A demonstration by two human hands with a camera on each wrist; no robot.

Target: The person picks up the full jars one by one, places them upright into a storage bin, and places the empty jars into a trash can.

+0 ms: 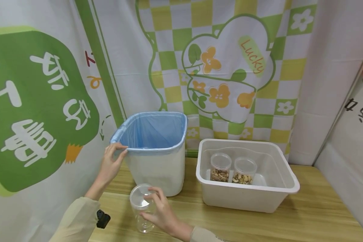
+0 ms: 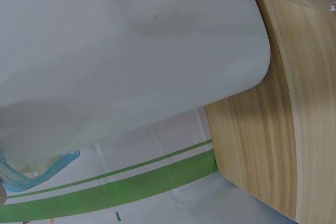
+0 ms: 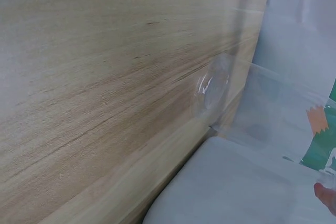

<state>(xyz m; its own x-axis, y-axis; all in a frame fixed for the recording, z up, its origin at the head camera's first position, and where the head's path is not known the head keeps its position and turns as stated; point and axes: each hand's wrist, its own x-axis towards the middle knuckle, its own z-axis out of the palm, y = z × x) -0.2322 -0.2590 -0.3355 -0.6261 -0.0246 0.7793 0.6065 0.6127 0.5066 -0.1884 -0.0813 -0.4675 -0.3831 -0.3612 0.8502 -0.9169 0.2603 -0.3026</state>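
Note:
A white trash bin (image 1: 157, 171) stands on the wooden table, a blue liner bag (image 1: 152, 129) folded over its rim. At the bin's near left corner, my left hand (image 1: 112, 161) pinches the lined rim between thumb and fingers. To the right and nearer, my right hand (image 1: 164, 211) holds a clear plastic jar (image 1: 143, 222) upright by its upper part, thumb in front and fingers by the lid. No contents show inside this jar. Its round base (image 3: 212, 85) appears over the wood in the right wrist view, with one fingertip (image 3: 326, 198) at the edge.
Right of the bin is a white plastic tub (image 1: 245, 198) holding two lidded clear jars (image 1: 220, 168) of nuts. A printed cloth (image 1: 175, 67) hangs behind, and another cloth wall (image 1: 48, 101) closes the left side. The wooden tabletop (image 1: 317, 201) extends to the right.

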